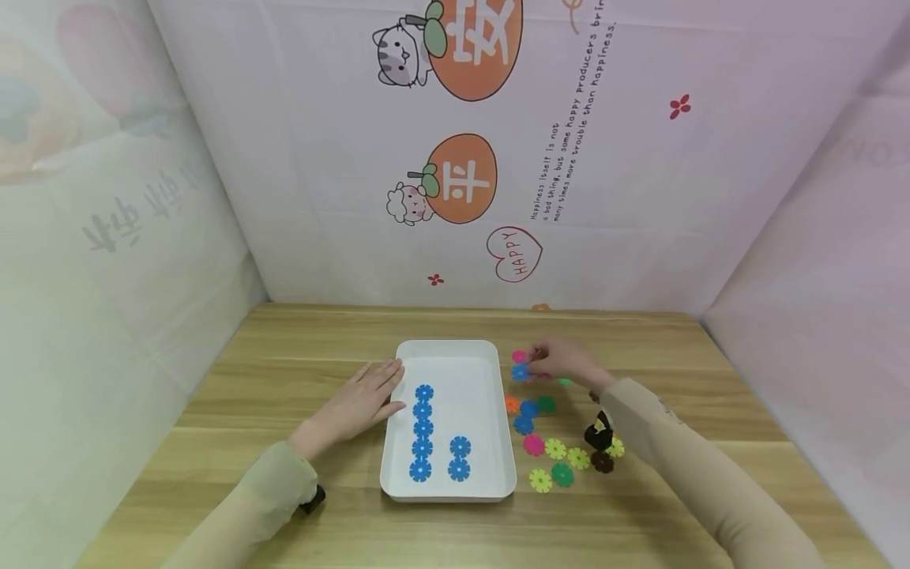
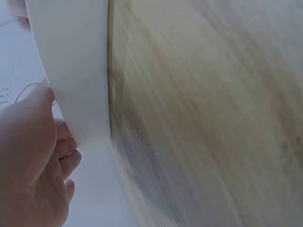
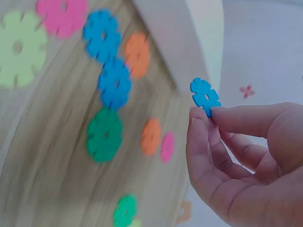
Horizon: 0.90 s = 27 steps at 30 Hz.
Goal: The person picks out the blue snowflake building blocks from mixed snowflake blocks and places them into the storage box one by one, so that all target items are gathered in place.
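My right hand point(image 1: 562, 359) pinches a blue snowflake disc point(image 3: 205, 97) between thumb and fingertips, raised off the table just right of the white tray point(image 1: 472, 371). My left hand point(image 1: 362, 399) rests against the tray's left side, fingers extended along the rim; the left wrist view has it at the tray wall point(image 2: 71, 71). Inside the tray, a column of several blue discs point(image 1: 423, 428) lies on the left. A shorter column of two blue discs point(image 1: 460, 458) lies to its right.
Loose discs lie right of the tray: blue point(image 1: 524, 424), orange point(image 1: 512, 405), green point(image 1: 562, 474), pink point(image 1: 534, 445), yellow point(image 1: 540, 480) and brown point(image 1: 602, 461). They sit on a wood-grain table point(image 1: 320, 332) with printed cloth walls point(image 1: 320, 197) at the back and sides.
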### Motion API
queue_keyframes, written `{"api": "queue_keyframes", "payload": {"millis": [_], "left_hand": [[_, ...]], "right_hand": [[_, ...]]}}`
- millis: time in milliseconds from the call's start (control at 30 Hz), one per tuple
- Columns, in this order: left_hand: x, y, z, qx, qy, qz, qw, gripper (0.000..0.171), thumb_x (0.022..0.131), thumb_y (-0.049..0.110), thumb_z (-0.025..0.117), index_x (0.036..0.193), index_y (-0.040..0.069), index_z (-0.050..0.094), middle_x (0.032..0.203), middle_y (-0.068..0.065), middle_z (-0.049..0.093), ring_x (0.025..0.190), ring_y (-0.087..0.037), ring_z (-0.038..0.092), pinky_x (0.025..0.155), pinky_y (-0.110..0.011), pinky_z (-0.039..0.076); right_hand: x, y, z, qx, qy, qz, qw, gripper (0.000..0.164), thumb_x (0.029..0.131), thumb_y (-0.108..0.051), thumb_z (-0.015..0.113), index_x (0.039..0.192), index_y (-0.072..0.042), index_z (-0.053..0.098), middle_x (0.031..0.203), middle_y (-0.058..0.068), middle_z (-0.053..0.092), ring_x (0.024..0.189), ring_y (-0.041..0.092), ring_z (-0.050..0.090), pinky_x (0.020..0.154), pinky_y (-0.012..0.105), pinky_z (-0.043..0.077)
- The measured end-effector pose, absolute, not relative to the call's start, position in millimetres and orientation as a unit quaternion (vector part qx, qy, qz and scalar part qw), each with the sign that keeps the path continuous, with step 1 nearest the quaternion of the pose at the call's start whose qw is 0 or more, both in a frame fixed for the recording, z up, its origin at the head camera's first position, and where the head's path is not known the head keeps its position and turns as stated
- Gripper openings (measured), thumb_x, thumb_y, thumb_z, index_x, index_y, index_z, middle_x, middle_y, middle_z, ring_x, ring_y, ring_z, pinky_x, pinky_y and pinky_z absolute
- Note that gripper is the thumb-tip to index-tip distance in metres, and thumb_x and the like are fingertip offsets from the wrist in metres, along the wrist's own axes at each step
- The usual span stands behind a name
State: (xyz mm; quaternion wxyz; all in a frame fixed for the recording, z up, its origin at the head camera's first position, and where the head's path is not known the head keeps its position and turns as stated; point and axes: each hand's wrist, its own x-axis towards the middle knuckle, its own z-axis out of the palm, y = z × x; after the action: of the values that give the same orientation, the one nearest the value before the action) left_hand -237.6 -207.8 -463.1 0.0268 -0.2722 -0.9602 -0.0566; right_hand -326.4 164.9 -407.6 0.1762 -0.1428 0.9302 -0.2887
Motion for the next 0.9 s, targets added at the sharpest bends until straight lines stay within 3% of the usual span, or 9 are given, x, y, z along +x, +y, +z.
{"api": "queue_keyframes", "payload": {"millis": [233,633,900], "left_hand": [[-239,-208,-464,-0.271,-0.96,-0.056,0.025,0.067,0.104,0.044,0.046,0.153,0.0,0.032,0.162,-0.016,0.029,0.151,-0.033,0.03,0.124,-0.056,0.022],[-238,-210,-463,-0.273,-0.96,-0.057,0.026,0.067,0.104,0.043,0.047,0.153,-0.001,0.033,0.162,-0.017,0.03,0.15,-0.034,0.031,0.124,-0.056,0.022],[-237,-209,-463,-0.27,-0.961,-0.061,0.023,0.067,0.104,0.043,0.046,0.153,0.0,0.032,0.162,-0.017,0.03,0.15,-0.034,0.03,0.124,-0.056,0.021]], "right_hand": [[-310,140,-394,-0.185,0.902,-0.334,0.203,0.014,0.096,-0.012,0.062,0.102,0.0,0.065,0.095,0.012,0.069,0.085,0.026,0.07,0.081,0.039,0.061],[-287,97,-396,-0.251,0.895,-0.293,0.227,0.004,0.092,-0.007,0.068,0.091,-0.005,0.066,0.084,0.005,0.069,0.07,0.012,0.067,0.07,0.029,0.062],[-283,72,-410,-0.255,0.904,-0.245,0.24,0.008,0.092,-0.008,0.07,0.085,-0.01,0.066,0.081,0.002,0.067,0.069,0.014,0.066,0.069,0.025,0.06]]}}
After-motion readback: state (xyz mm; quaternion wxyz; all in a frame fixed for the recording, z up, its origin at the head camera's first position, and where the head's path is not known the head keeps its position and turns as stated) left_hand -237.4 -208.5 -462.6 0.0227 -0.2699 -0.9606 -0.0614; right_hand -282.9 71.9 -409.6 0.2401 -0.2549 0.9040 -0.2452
